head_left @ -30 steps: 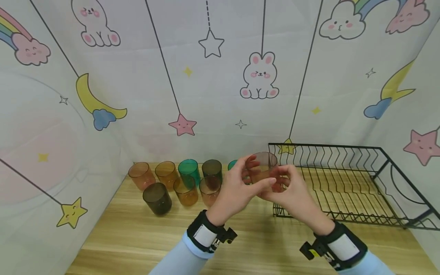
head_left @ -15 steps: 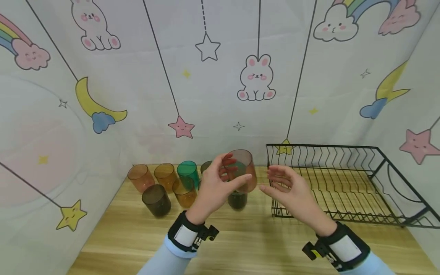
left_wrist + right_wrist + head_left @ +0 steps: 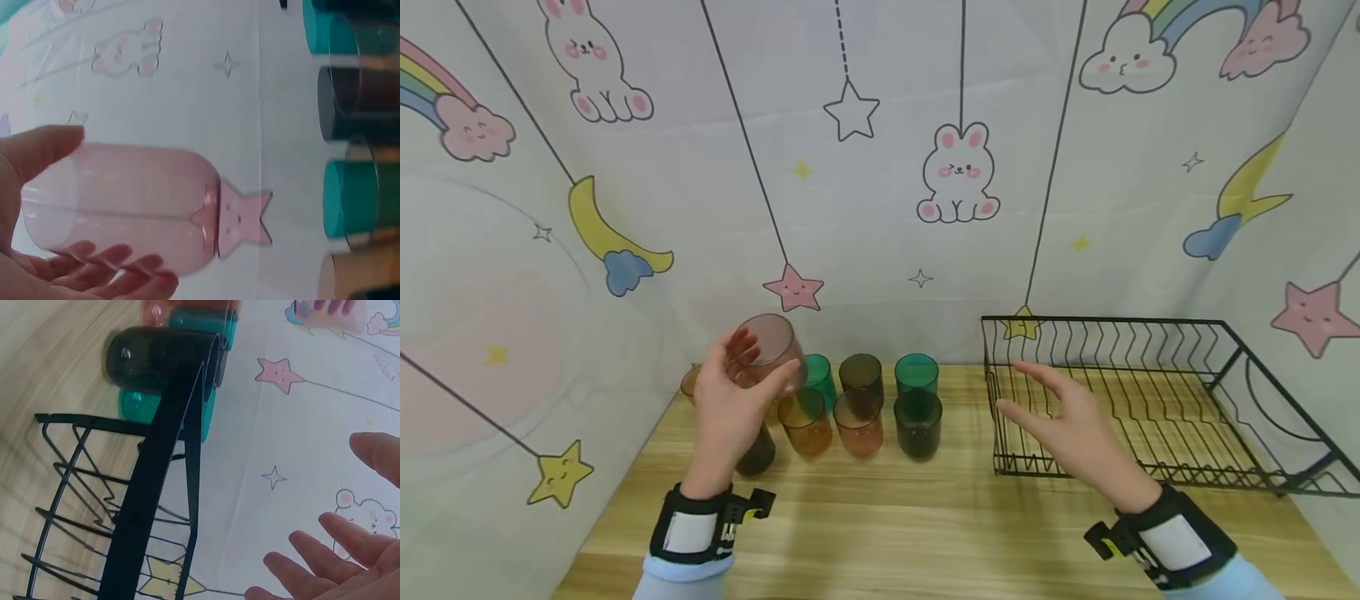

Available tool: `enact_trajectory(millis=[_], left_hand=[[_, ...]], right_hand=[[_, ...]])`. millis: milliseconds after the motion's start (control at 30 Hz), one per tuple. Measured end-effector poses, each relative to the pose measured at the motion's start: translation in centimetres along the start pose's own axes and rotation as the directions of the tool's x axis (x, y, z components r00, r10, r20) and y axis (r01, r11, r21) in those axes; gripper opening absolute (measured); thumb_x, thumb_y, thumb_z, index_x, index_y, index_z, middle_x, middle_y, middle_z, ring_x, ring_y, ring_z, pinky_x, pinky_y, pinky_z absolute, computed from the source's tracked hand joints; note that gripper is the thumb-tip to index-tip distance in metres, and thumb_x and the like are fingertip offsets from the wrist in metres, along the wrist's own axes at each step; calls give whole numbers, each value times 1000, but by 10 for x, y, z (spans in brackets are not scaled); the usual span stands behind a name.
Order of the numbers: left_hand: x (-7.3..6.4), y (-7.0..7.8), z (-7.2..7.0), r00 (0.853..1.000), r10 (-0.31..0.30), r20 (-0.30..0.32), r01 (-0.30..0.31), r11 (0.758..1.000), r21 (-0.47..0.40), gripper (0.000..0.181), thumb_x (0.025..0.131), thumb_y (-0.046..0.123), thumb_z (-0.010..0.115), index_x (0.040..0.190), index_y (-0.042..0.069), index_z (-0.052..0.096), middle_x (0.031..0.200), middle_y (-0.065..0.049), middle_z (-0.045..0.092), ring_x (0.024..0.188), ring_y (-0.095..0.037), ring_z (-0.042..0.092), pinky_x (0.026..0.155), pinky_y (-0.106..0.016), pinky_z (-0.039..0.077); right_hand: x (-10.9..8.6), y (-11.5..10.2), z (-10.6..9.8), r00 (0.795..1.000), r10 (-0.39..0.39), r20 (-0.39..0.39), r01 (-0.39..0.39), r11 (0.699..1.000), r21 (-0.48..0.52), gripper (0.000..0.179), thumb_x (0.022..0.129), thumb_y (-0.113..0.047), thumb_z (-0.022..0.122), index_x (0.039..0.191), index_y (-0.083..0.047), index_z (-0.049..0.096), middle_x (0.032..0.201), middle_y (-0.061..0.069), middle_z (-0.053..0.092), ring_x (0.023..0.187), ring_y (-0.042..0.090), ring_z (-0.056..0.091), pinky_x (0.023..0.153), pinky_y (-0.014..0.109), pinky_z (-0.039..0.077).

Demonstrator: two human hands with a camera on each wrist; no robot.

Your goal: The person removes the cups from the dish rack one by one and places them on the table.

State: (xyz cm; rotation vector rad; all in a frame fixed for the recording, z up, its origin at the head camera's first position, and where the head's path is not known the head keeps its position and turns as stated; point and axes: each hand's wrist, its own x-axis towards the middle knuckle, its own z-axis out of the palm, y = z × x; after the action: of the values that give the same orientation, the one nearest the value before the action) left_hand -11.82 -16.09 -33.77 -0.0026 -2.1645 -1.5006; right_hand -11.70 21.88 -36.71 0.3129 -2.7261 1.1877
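My left hand (image 3: pixel 726 408) holds a clear pink tumbler (image 3: pixel 775 346) in the air above the left end of the cup rows. In the left wrist view its thumb is on one side of the tumbler (image 3: pixel 144 194) and the fingers curl round the other. Below it, a dark tumbler (image 3: pixel 758 452) and an orange one (image 3: pixel 689 383) are partly hidden by the hand. My right hand (image 3: pixel 1078 429) hovers at the left end of a black wire dish rack (image 3: pixel 1150 483), thumb and fingers spread, with nothing between them.
Two rows of tumblers stand along the back wall, among them an amber one (image 3: pixel 806 432), a pink one (image 3: pixel 859 433), a dark grey one (image 3: pixel 917 433) and a green one (image 3: pixel 917 372). The rack fills the right side of the wooden table (image 3: pixel 880 533).
Both hands were on the pink tumbler; the right has let go and stayed near the rack, its fingers spreading. My left hand has carried the tumbler left across the cup rows.
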Motion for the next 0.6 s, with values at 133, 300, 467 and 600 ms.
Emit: enact_trajectory(millis=[133,300,467,600], left_hand=[[2,-25,-21,992,-19,-126,27,998,62,75,74,27,80,137,15,40,131,-2,49,120,-20,48,100,-35,45],[7,-47,-48,966,-48,-255,93,981,169,78,73,30,80,138,18,38,136,-2,47,125,-22,45,103,-41,40],[9,-78,-72,930,-48,-364,150,955,257,79,73,30,80,140,18,39,136,-9,46,123,-24,42,98,-43,38],[7,-100,-83,901,-110,-421,250,923,294,79,72,33,80,139,17,41,133,-12,47,116,-25,43,86,-39,36]], right_hand=[[-2,6,-4,1000,22,-6,-23,1000,-17,66,83,-57,60,139,-29,41,146,8,41,32,11,32,36,28,39],[-2,10,-4,1000,28,-11,-28,999,-17,66,83,-58,60,139,-28,42,144,8,43,32,10,31,33,28,36],[-1,13,-4,1000,19,-14,-19,1000,-16,69,82,-60,60,139,-25,42,144,9,43,49,18,51,52,35,50],[-1,15,-6,1000,19,-20,-19,1000,-13,69,82,-58,61,139,-24,42,144,9,43,103,29,58,91,53,45]])
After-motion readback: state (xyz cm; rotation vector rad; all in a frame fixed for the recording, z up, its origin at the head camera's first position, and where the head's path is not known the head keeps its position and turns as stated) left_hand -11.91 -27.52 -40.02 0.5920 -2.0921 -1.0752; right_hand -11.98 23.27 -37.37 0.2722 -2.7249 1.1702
